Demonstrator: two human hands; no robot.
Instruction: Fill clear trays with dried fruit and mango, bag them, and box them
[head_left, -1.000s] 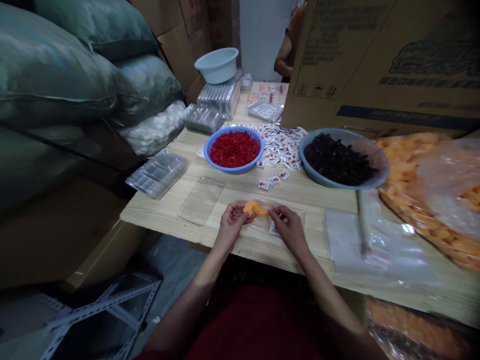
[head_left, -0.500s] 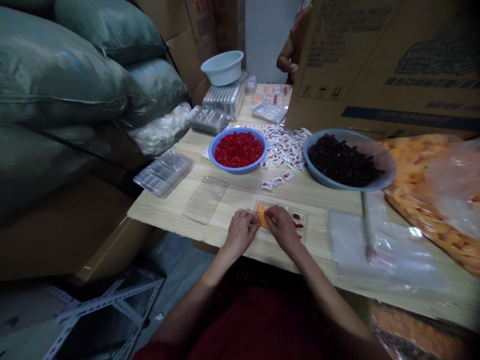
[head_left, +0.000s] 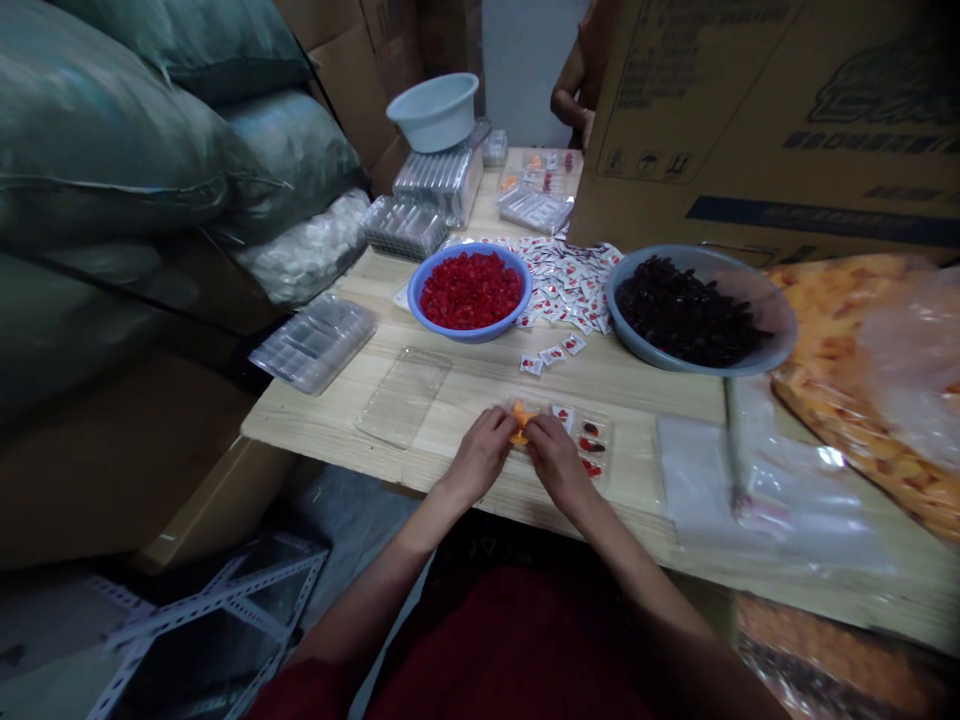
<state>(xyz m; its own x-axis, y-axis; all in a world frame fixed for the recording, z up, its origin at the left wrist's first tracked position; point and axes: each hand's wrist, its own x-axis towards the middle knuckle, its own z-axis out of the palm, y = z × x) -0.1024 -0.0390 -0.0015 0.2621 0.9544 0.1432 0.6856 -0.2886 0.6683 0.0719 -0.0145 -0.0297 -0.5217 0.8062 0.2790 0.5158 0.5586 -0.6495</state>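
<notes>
- Orange pieces (head_left: 522, 420), bunched between two bare hands, sit at the left end of a clear compartment tray (head_left: 608, 440) near the table's front edge; from my distant post, I cannot tell whether they touch the tray's floor.
- The left hand (head_left: 484, 450), fingers curled inward, grips the orange pieces from the left side.
- The right hand (head_left: 556, 455) pinches the same pieces from the right, its forearm crossing in front of the tray's near edge.
- Just beyond the right hand, I see a printed sachet (head_left: 562, 417) in the tray, and dark and red pieces (head_left: 591, 446) in the right-end compartments.
- To the left, apart from the hands, a shallow clear tray (head_left: 405, 397) lies flat on the wooden table (head_left: 637, 400).
- Farther back, my view takes in three loose sachets (head_left: 552, 355), a blue bowl (head_left: 471, 336) of red pieces, a heap of sachets (head_left: 571, 282) and a larger bowl (head_left: 781, 325) of dark pieces.
- At right lie clear plastic bags (head_left: 697, 470) and a big bag of orange pieces (head_left: 825, 340).
- Toward the far end, a pale basin (head_left: 435, 115) tops stacked clear trays (head_left: 439, 185); a co-worker's arm (head_left: 570, 90) shows beside a large carton (head_left: 750, 120).
</notes>
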